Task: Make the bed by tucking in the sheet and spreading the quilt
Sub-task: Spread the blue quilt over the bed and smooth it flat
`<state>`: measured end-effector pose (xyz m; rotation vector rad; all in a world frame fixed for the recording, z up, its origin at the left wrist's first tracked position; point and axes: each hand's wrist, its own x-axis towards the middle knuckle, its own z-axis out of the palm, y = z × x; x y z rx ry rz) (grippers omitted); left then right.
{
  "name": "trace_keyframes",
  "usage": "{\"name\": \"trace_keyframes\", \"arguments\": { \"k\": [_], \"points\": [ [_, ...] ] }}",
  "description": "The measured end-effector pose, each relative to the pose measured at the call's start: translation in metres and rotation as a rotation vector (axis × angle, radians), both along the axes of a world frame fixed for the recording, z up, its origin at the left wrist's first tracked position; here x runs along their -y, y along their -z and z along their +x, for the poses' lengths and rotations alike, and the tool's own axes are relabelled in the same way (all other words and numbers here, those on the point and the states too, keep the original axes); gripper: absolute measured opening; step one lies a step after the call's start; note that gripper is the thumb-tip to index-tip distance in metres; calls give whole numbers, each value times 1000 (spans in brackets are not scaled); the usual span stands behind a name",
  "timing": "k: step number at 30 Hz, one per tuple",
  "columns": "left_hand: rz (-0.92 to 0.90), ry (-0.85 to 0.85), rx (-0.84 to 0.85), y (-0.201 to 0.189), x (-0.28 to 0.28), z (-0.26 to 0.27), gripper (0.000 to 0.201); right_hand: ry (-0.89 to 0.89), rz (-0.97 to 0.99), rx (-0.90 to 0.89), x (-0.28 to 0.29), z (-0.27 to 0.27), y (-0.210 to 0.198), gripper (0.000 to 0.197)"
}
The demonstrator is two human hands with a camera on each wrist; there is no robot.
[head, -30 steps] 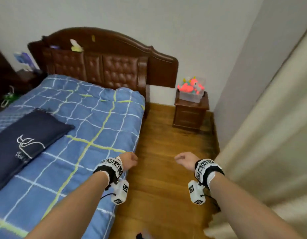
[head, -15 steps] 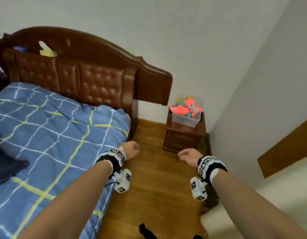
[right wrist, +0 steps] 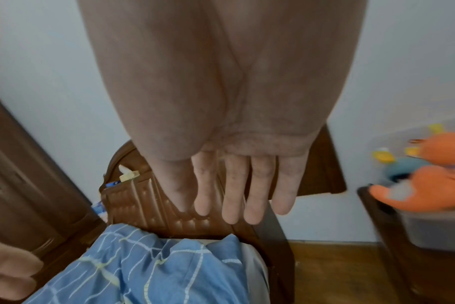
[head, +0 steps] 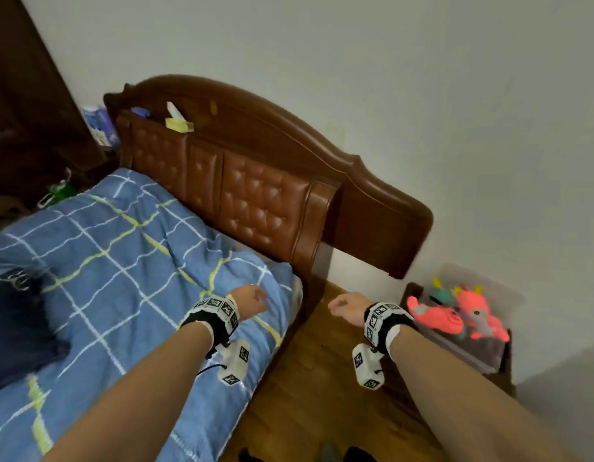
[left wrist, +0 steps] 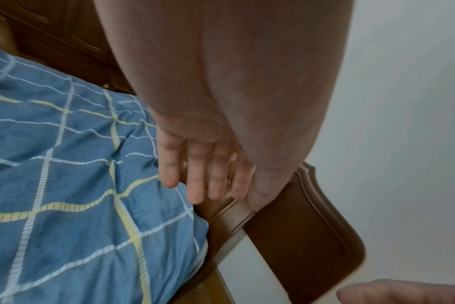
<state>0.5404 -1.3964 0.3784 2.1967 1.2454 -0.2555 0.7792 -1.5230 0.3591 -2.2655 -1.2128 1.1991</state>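
A blue quilt (head: 122, 268) with white and yellow checks covers the bed up to the brown padded headboard (head: 255, 201). At its head corner a strip of pale sheet or mattress (right wrist: 255, 259) shows under the quilt (right wrist: 156, 267). My left hand (head: 253, 300) hovers just over that corner of the quilt (left wrist: 65, 185); its fingers (left wrist: 203, 174) hang straight and loose, holding nothing. My right hand (head: 345, 305) hangs over the wooden floor (head: 322, 395) between bed and nightstand, fingers (right wrist: 234, 195) relaxed and empty.
A dark blue pillow (head: 18, 328) lies on the quilt at the left. A wooden nightstand (head: 410, 291) by the wall carries a clear box (head: 472, 351) of orange plush toys (head: 455, 315). Small items sit on the headboard ledge (head: 178, 123). A dark wardrobe (head: 28, 95) stands at far left.
Both hands have moved toward the headboard; the left hand went from the bed's side edge to over the quilt's head corner. The view swung, and the curtain at right dropped out.
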Motion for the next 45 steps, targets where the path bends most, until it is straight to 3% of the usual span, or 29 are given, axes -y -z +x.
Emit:
{"name": "trace_keyframes", "arguments": {
  "k": [6, 14, 18, 24, 29, 31, 32, 34, 36, 39, 41, 45],
  "points": [
    [-100, -249, 46, 14, -85, 26, 42, -277, -33, 31, -158, 37, 8, 31],
    [-299, -458, 13, 119, -196, 52, 56, -496, -241, 83, -317, 63, 97, 48],
    [-388, -516, -28, 184, -255, 72, 72, -565, -344, 107, -392, 75, 171, 61],
    [-505, -716, -7, 312, -312, 95, 94, -685, -403, 259, -484, 61, 307, 74],
    [-596, -926, 104, 411, -331, 92, 116, -544, -387, 382, -512, 53, 409, 134],
    [-643, -957, 163, 429, -334, 89, 121, -513, -381, 403, -516, 48, 430, 144],
    [-660, -970, 186, 434, -336, 88, 120, -530, -391, 397, -518, 45, 436, 138],
    [-686, -1015, 226, 435, -341, 89, 118, -626, -398, 336, -518, 39, 442, 107],
    [-699, -1056, 276, 424, -346, 95, 117, -672, -389, 254, -516, 41, 427, 89],
    [-728, -1113, 386, 395, -353, 115, 106, -578, -375, 180, -510, 68, 378, 86],
    [-740, -1126, 451, 383, -358, 136, 113, -440, -340, 123, -504, 93, 348, 89],
    [-723, -1075, 516, 392, -343, 180, 106, -293, -252, 12, -473, 145, 308, 74]
  ]
}}
